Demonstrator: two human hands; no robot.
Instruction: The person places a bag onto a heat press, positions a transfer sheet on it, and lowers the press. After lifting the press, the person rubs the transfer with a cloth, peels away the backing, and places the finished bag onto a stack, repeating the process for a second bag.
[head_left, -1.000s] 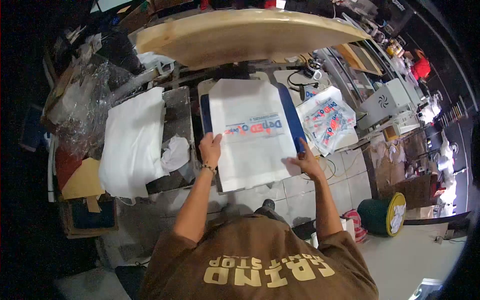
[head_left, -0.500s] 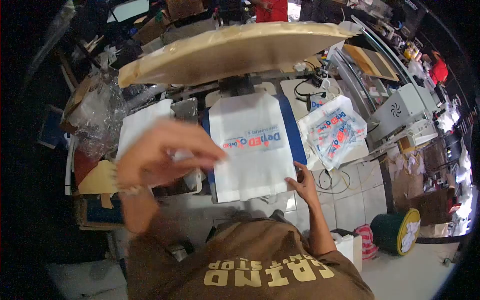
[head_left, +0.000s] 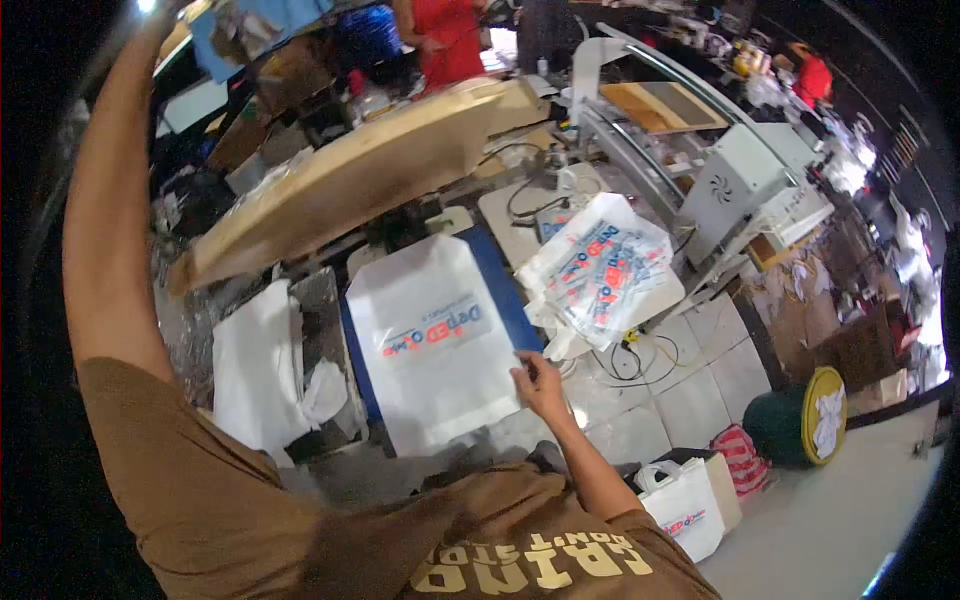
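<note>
A white bag printed with a red and blue logo lies flat on a blue platen under the raised wooden screen frame. My right hand pinches the bag's near right edge. My left arm is lifted high at the left, and its hand passes out of the top of the picture.
A heap of printed bags lies right of the platen. Blank white bags are stacked on the left. A grey machine with a fan stands at right, a green drum and a bag on the tiled floor. A person in red stands behind.
My left hand left the bag and swung up past the camera, out of view. My head turned, shifting the platen left. My right hand stays at the bag's near right edge.
</note>
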